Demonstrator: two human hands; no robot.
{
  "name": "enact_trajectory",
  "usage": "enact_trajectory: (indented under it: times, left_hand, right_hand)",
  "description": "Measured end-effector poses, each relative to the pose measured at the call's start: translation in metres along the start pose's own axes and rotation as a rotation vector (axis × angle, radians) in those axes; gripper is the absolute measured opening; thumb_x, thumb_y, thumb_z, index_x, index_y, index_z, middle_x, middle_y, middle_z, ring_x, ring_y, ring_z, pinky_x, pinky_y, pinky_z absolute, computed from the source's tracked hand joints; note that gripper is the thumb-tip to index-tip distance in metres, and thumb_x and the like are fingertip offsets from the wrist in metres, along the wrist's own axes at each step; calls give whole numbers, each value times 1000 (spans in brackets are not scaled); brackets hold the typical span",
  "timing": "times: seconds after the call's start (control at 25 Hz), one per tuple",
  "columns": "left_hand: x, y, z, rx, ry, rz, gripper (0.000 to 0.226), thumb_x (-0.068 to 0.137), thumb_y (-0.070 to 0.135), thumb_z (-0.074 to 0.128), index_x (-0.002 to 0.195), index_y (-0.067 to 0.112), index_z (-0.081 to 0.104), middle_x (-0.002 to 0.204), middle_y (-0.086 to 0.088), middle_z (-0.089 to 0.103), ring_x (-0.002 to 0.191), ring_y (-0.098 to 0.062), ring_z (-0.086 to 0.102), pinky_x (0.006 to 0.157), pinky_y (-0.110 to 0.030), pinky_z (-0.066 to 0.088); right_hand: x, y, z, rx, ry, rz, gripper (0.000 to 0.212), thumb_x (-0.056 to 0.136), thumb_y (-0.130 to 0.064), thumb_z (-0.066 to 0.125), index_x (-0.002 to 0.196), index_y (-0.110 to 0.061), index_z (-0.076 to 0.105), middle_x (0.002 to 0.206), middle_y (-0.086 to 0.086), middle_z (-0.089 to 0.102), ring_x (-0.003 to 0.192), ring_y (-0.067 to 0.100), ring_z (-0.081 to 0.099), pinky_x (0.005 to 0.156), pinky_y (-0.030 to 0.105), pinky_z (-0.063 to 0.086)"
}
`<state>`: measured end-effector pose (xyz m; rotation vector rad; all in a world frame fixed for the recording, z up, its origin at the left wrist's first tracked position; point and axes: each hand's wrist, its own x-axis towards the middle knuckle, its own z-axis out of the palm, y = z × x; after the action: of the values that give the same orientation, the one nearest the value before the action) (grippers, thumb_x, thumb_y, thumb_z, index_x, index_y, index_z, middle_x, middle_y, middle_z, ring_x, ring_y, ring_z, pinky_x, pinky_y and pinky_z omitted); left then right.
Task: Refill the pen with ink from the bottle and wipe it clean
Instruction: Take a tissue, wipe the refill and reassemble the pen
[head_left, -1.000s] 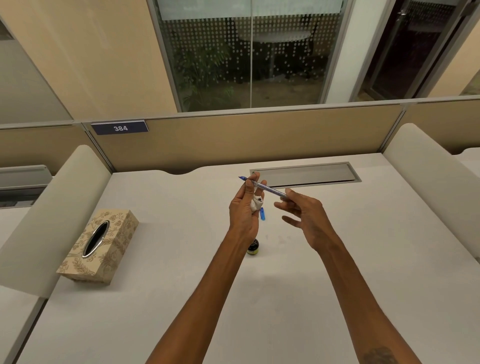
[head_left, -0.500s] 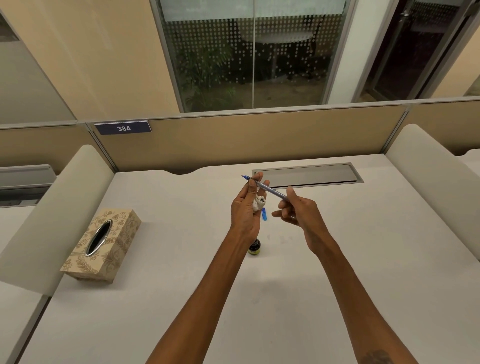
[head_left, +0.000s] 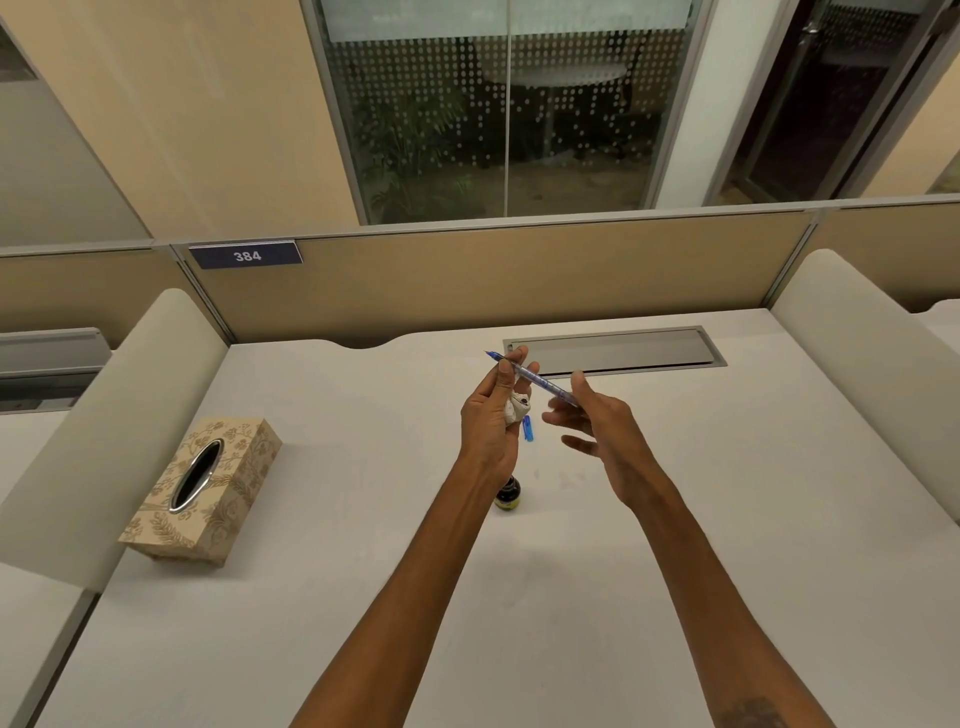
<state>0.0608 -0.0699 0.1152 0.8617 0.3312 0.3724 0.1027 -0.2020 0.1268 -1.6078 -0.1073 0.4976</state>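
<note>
White desk (head_left: 363, 597), tissue box (head_left: 202, 491), ink bottle (head_left: 507, 496), blue cap (head_left: 528, 428)

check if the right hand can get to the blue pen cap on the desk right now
Probably yes. The right hand is open, and the blue cap lies uncovered on the desk in the gap between the hands. The left hand, gripping the pen and a tissue wad, is beside it.

Two hands, the left hand (head_left: 488, 421) and the right hand (head_left: 602, 431). One pen (head_left: 530, 376), one tissue wad (head_left: 517, 408), one blue cap (head_left: 528, 428). One bottle (head_left: 507, 496) at 6 o'clock of the cap. One box (head_left: 208, 488) at 8 o'clock. One number plate (head_left: 245, 255) at 10 o'clock. One hatch (head_left: 613, 351).
</note>
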Motion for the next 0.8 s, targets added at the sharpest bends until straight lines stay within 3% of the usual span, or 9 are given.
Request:
enact_trajectory:
  times: [0.16, 0.24, 0.36, 0.52, 0.6, 0.72, 0.8]
  left_hand:
    - [1, 0, -1, 20, 22, 4, 24, 102, 19, 49, 111, 18, 71, 128, 0, 65, 96, -9, 74, 85, -20, 56]
    - [1, -1, 0, 32, 15, -2, 24, 102, 20, 48, 112, 17, 70, 127, 0, 65, 96, -9, 74, 88, -22, 55]
    - [1, -2, 2, 57, 11, -9, 23, 102, 20, 50, 113, 17, 70, 127, 1, 65, 97, -8, 74, 93, -25, 51]
    - [0, -1, 3, 74, 13, -19, 24, 102, 20, 50, 116, 16, 69, 129, -1, 64, 95, -7, 74, 85, -21, 54]
    - [-1, -2, 3, 99, 13, -26, 25, 102, 22, 49, 117, 17, 68, 134, -5, 62, 94, -8, 73, 91, -26, 53]
    - [-1, -1, 5, 121, 14, -34, 24, 102, 24, 49, 115, 20, 69, 139, -10, 60, 95, -8, 72, 106, -39, 45]
    - [-1, 0, 5, 121, 13, -31, 25, 102, 24, 49, 118, 19, 68, 140, -10, 60, 94, -7, 73, 104, -41, 45]
  right_hand:
    - [1, 2, -3, -44, -3, -213, 21, 88, -25, 71, 107, -20, 64, 99, -1, 69, 96, 19, 68, 85, 35, 58]
    - [3, 2, 0, -67, 23, -213, 12, 93, -23, 65, 103, -17, 66, 98, 4, 72, 93, 20, 69, 87, 37, 57]
    - [5, 0, 2, -120, 8, -136, 31, 101, -36, 49, 106, -13, 68, 97, 7, 73, 91, 19, 71, 84, 31, 54]
    - [4, -1, -3, -150, -21, -229, 28, 93, -29, 65, 115, -11, 62, 103, 5, 69, 96, 20, 68, 82, 31, 56]
    - [5, -1, -2, -123, -19, -203, 20, 95, -27, 63, 107, -12, 65, 96, 4, 70, 94, 21, 69, 85, 34, 55]
    - [5, -2, 1, -115, -21, -130, 33, 100, -38, 49, 104, -11, 69, 86, 4, 71, 86, 18, 71, 83, 30, 53]
    - [4, -1, -1, -162, -25, -189, 28, 97, -35, 56, 107, -11, 66, 92, 5, 71, 86, 17, 70, 81, 28, 54]
